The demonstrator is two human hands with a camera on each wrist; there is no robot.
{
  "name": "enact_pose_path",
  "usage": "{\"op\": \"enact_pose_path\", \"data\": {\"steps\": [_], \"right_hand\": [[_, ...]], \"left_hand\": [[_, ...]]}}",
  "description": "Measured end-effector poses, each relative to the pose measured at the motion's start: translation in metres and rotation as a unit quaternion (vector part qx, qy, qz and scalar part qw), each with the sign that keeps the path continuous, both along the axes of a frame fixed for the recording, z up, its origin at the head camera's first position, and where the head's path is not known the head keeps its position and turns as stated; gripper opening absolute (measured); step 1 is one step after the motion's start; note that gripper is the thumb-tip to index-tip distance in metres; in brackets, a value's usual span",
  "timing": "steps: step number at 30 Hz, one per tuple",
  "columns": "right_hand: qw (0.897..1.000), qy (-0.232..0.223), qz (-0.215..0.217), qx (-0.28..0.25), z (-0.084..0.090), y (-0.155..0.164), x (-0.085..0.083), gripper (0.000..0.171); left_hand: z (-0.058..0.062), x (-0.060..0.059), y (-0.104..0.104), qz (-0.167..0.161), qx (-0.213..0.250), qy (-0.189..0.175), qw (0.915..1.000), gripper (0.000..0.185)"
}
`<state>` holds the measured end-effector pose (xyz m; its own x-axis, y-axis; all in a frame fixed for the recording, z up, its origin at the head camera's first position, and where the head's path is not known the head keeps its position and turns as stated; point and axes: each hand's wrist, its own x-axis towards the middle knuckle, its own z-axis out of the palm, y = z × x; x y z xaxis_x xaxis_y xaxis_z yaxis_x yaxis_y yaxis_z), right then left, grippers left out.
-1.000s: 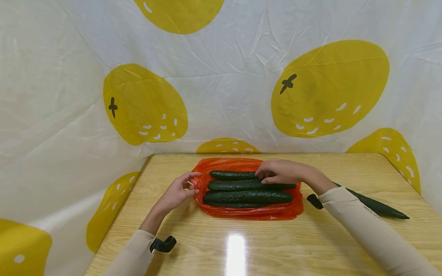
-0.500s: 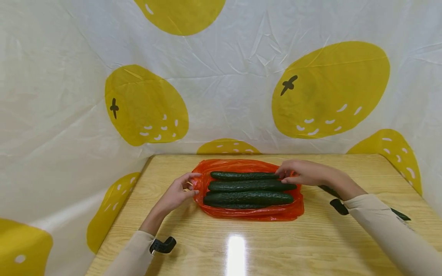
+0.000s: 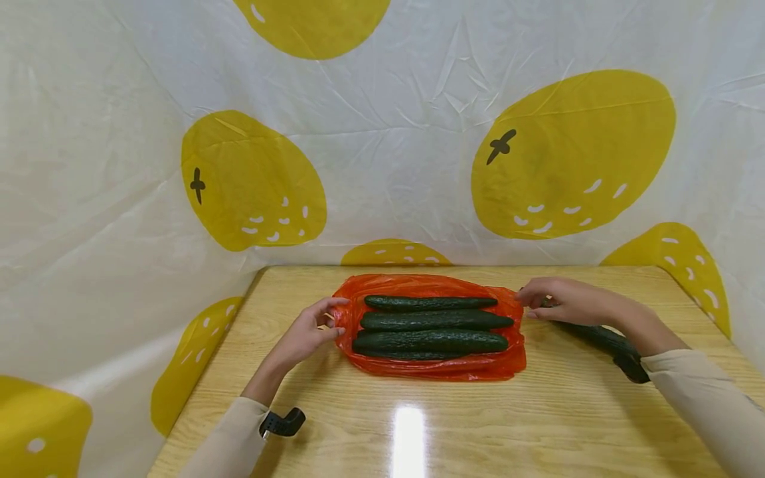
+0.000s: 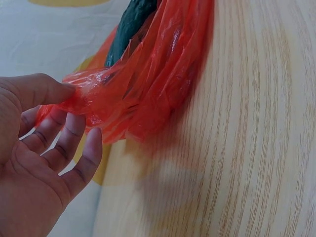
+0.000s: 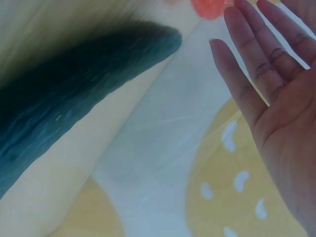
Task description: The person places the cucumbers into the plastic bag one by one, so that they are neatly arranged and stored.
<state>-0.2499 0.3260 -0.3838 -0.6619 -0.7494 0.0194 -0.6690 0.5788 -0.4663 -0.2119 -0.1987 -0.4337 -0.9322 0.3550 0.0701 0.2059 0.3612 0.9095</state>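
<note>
Three dark green cucumbers (image 3: 435, 322) lie side by side on a flat orange plastic bag (image 3: 442, 367) in the middle of the wooden table (image 3: 418, 425). My left hand (image 3: 331, 318) pinches the bag's left edge; in the left wrist view the thumb of that hand (image 4: 44, 163) presses on the crumpled orange bag (image 4: 148, 84), with a cucumber tip (image 4: 131, 24) behind it. My right hand (image 3: 538, 302) hovers with straight fingers just right of the bag, over the end of a fourth, loose cucumber (image 3: 588, 332). The right wrist view shows the right hand's open palm (image 5: 276, 98) beside that cucumber (image 5: 74, 98).
A white sheet printed with big yellow lemons (image 3: 251, 179) closes in the table at the back and on both sides. A black wrist strap (image 3: 283, 423) sits on my left forearm. Bare wood runs from the bag to the near edge.
My right hand has left the far cucumber on the bag and moved right, to above the loose cucumber. The left hand has kept its hold on the bag's edge.
</note>
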Motion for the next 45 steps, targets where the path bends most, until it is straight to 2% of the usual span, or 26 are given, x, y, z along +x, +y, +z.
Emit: {"op": "enact_pose_path", "data": {"steps": [15,24,34,45], "right_hand": [[0.999,-0.007,-0.052,-0.003,-0.011,0.042,0.016,0.036],[0.996,-0.033,-0.078,0.014,-0.017,0.062,0.022,0.042],[0.997,0.018,-0.079,0.008,-0.026,0.08,0.026,0.043],[0.995,0.001,-0.103,0.015,-0.031,0.095,0.032,0.049]], "left_hand": [[0.001,0.002,0.001,0.003,0.0,-0.004,1.0,0.052],[-0.001,0.002,0.001,0.003,0.001,-0.002,1.0,0.052],[-0.002,0.002,0.001,0.004,-0.001,0.002,1.0,0.052],[0.0,0.002,0.0,0.002,-0.005,0.003,1.0,0.052]]}}
